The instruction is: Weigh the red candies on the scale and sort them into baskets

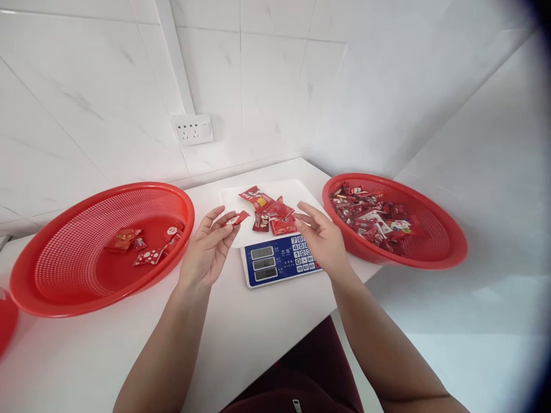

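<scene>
My left hand (210, 244) pinches a small red wrapped candy (236, 219) between thumb and fingers, over the left side of the scale's white pan (232, 198). Several red candy packets (258, 198) lie in a loose pile on the pan. My right hand (321, 235) is at the right side of this pile, fingers partly spread, their tips close to a red packet (283, 225). Whether they touch it I cannot tell. Below the pan, the scale's blue panel (284, 252) shows a display and number keys, some of them covered by my right hand.
To the left, a red perforated basket (77, 215) holds a few packets (148, 256). Another red basket (443, 246), at the right, holds many red wrapped candies (374, 218). A tiled wall with a socket (192, 130) stands behind the white table (241, 327). Part of another red container (6, 321) shows far left.
</scene>
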`<action>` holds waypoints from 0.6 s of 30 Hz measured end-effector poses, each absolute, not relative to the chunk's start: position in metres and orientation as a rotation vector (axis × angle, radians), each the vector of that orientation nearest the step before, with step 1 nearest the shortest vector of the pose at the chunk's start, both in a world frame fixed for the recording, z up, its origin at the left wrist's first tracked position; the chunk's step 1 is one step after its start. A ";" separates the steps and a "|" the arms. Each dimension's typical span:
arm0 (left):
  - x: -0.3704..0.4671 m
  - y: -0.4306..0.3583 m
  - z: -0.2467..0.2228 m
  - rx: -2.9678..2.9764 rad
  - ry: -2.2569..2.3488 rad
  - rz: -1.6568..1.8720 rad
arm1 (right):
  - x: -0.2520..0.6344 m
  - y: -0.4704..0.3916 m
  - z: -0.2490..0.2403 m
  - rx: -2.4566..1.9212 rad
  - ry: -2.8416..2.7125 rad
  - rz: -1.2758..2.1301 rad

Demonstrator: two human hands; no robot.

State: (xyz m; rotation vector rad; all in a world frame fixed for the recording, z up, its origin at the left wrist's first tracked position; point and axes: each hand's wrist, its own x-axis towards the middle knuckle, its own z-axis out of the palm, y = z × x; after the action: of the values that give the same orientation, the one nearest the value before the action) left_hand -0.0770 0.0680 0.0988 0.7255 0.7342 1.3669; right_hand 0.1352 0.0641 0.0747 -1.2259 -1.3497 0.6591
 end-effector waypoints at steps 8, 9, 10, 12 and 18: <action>-0.083 0.075 0.096 0.752 0.750 1.501 | 0.165 0.012 0.003 -1.381 -1.258 0.392; -0.083 0.077 0.095 0.755 0.759 1.504 | 0.170 0.004 -0.008 -1.420 -1.285 0.389; -0.083 0.078 0.095 0.763 0.771 1.504 | 0.174 -0.003 -0.019 -1.462 -1.325 0.384; -0.082 0.078 0.093 0.800 0.803 1.499 | 0.180 -0.014 -0.033 -1.553 -1.414 0.374; -0.073 0.074 0.092 0.939 0.960 1.576 | 0.177 -0.023 -0.043 -1.597 -1.563 0.360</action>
State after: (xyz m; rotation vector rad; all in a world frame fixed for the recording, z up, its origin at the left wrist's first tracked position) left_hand -0.0735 0.0739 0.0920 0.9388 0.9601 1.5759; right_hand 0.1767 -0.0227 -0.0429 -1.5974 -1.5634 0.3598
